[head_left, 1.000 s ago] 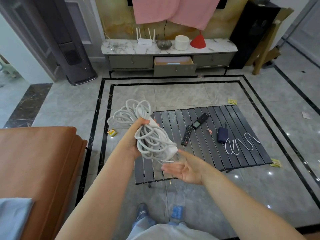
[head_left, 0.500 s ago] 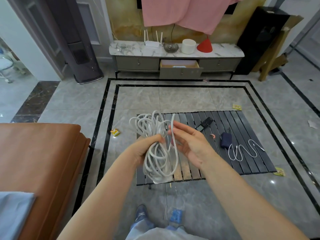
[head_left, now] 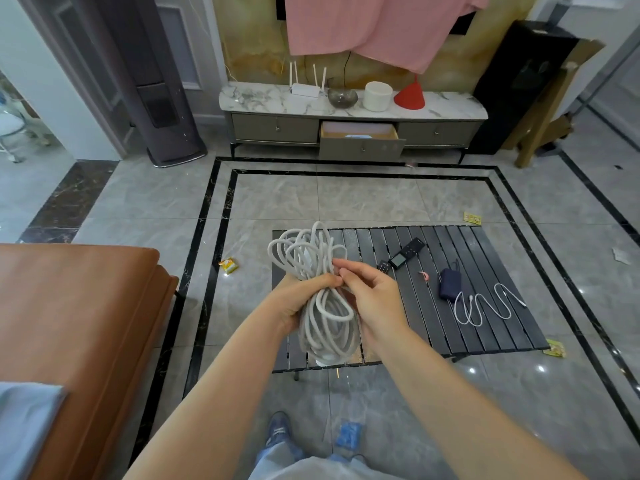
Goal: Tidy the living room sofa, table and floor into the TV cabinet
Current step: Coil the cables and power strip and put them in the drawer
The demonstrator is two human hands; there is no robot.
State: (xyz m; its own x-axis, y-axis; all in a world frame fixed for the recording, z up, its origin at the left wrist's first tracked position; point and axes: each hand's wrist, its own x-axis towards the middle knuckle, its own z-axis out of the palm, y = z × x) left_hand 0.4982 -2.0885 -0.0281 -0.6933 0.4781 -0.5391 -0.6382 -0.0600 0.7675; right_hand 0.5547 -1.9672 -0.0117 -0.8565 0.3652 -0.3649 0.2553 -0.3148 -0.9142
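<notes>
A thick bundle of white cable (head_left: 313, 258) with a white power strip at its lower end hangs upright in front of me. My left hand (head_left: 298, 299) grips the bundle round its middle. My right hand (head_left: 372, 299) holds the same bundle from the right, fingers curled on the loops. Below them is the low black slatted table (head_left: 485, 337). On it lie two remote controls (head_left: 401, 258), a dark blue power bank (head_left: 450, 288) and a thin white charging cable (head_left: 485, 306). The TV cabinet (head_left: 277, 128) stands at the far wall with its middle drawer (head_left: 360, 148) pulled open.
A brown sofa (head_left: 76, 323) with a blue cloth (head_left: 24, 420) fills the left. Yellow wrappers (head_left: 228, 265) lie on the tiled floor around the table. A router, bowl, white pot and red cone stand on the cabinet top. A tall dark air conditioner (head_left: 162, 109) stands left of the cabinet.
My right hand rose from an open palm under the bundle and closed on the cable loops beside my left hand. The bundle turned upright. The view shifted closer toward the cabinet.
</notes>
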